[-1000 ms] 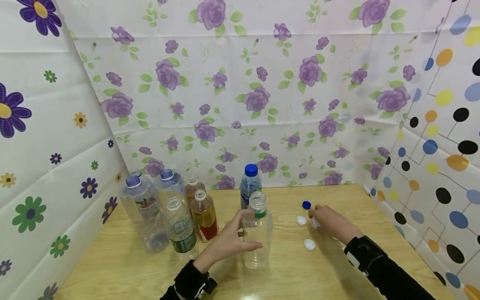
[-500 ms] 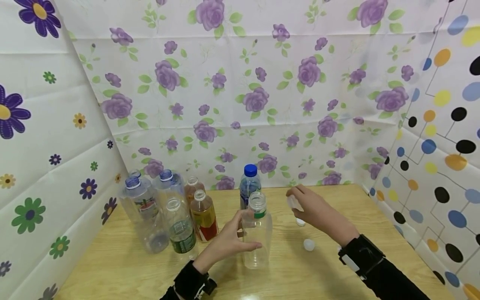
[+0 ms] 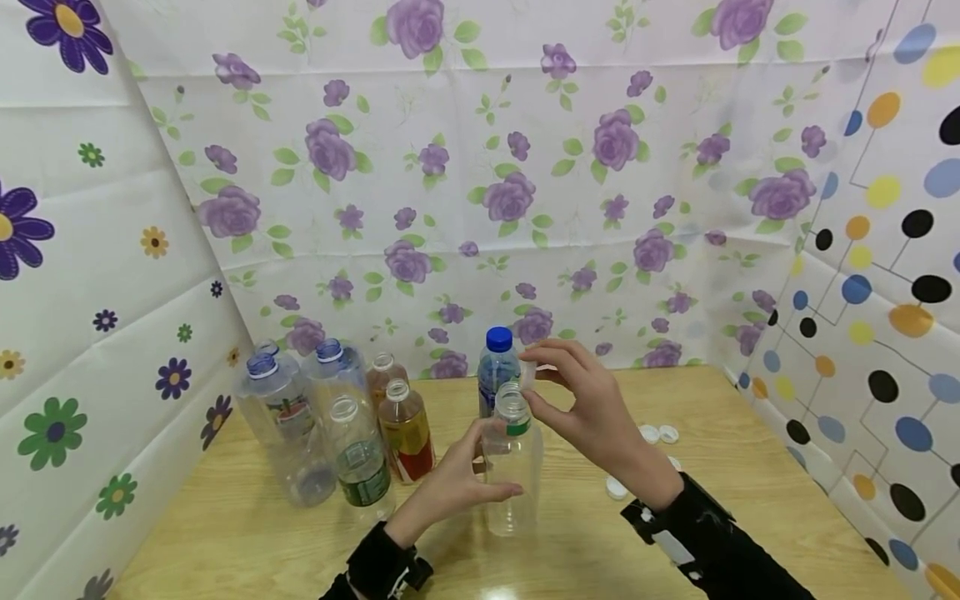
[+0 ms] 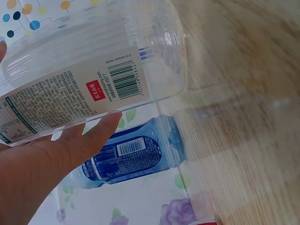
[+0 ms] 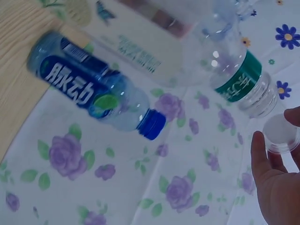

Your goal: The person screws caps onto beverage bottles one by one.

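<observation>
A large clear plastic bottle (image 3: pixel 512 505) stands upright on the table with its mouth uncapped; a green band circles its neck. My left hand (image 3: pixel 459 482) grips its side, fingers behind and thumb in front; its printed label (image 4: pixel 89 89) shows in the left wrist view. My right hand (image 3: pixel 592 412) pinches a white bottle cap (image 3: pixel 528 375) between thumb and fingers, tilted beside the bottle's mouth. In the right wrist view the white cap (image 5: pixel 280 131) appears just off the clear neck (image 5: pixel 260 101). Behind the clear bottle is a blue-labelled bottle (image 3: pixel 498 371) with its blue cap on.
On the wooden table's left, several uncapped bottles cluster: large bluish ones (image 3: pixel 281 417), a small green-labelled one (image 3: pixel 362 471) and a yellow-red labelled one (image 3: pixel 406 433). Loose white caps (image 3: pixel 650 433) lie at right, partly behind my right forearm. Patterned sheets (image 3: pixel 420 208) surround the table.
My right hand has picked up a white cap from the table and carried it left to the clear bottle's mouth. My left hand has kept its grip on the bottle.
</observation>
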`<action>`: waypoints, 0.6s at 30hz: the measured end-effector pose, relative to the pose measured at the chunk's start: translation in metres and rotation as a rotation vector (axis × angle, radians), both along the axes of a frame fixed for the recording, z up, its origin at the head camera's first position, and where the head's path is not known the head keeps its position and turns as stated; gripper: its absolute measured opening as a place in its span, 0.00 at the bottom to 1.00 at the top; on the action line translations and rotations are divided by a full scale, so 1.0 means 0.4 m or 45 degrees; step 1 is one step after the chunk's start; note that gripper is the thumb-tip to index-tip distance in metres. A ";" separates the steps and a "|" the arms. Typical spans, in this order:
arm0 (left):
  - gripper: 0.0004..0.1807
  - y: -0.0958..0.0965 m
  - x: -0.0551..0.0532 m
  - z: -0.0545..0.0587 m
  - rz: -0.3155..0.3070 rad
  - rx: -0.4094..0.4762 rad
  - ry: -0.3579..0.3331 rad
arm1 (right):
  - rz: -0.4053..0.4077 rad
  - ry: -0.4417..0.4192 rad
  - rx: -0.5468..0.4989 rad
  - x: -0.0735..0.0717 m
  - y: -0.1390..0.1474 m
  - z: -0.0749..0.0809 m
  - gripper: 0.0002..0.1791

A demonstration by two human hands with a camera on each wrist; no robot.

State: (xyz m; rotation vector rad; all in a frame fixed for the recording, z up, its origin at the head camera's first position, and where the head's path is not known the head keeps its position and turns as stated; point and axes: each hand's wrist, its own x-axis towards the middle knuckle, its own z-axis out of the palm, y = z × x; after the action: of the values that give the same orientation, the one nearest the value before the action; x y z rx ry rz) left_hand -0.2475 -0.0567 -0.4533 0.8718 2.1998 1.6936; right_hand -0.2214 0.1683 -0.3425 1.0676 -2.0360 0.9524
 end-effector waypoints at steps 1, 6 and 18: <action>0.42 0.000 0.000 0.000 0.001 -0.001 0.006 | 0.021 -0.009 -0.023 0.001 -0.009 0.002 0.28; 0.41 -0.001 0.002 -0.003 -0.001 -0.006 0.023 | 0.065 -0.028 -0.089 -0.005 -0.037 -0.004 0.28; 0.41 -0.002 -0.003 -0.003 -0.001 -0.008 0.010 | 0.009 -0.072 -0.088 -0.024 -0.048 -0.027 0.18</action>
State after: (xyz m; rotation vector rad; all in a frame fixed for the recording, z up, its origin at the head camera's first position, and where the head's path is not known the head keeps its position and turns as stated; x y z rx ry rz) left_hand -0.2486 -0.0573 -0.4543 0.8790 2.2081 1.6851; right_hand -0.2311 0.1491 -0.3533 1.0218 -2.0308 1.0601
